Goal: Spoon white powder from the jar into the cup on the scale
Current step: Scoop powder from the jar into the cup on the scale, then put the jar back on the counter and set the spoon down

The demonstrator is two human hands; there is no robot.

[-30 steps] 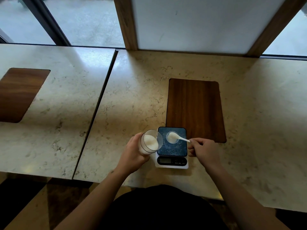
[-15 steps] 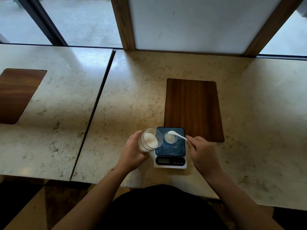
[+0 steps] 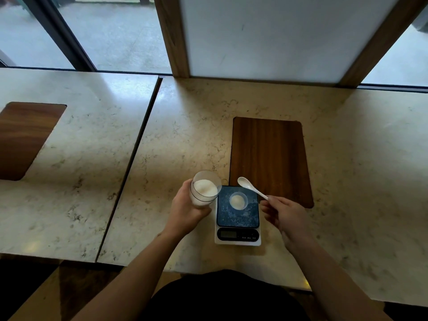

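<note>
I note the left hand (image 3: pixel 187 209) wrapped around the jar (image 3: pixel 205 188), tilted toward the cup (image 3: pixel 238 200) at three o'clock for reach; right hand (image 3: pixel 284 216) pinches the spoon (image 3: pixel 251 188), bowl apparently empty

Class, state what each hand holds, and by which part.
Left hand grips the jar around its side; right hand pinches the spoon by its handle end.

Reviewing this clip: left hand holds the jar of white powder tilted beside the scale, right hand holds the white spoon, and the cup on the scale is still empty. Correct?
Not quite. The head view shows the cup on the scale already holds white powder. The rest stands: left hand holds the tilted jar, right hand holds the spoon.
</note>
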